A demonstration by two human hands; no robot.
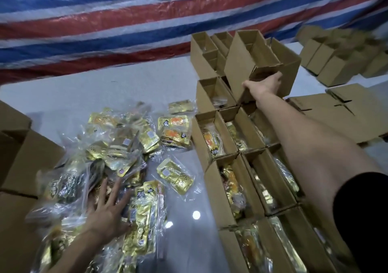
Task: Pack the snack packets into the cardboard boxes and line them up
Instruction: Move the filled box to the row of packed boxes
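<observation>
A heap of gold and clear snack packets (117,146) lies on the white table at the left and centre. My left hand (109,212) rests flat on the heap with fingers spread. Two rows of open cardboard boxes (212,188) run along the right, each with packets inside. At the far end my right hand (264,86) grips the lower edge of an empty open cardboard box (237,63), which is tilted and lifted above the row.
More empty boxes (201,50) stand behind the lifted one, and another cluster (336,58) sits far right. Flattened cartons (344,113) lie at the right. Larger cardboard boxes (23,159) crowd the left edge. A striped tarpaulin (147,16) hangs behind the table (105,90).
</observation>
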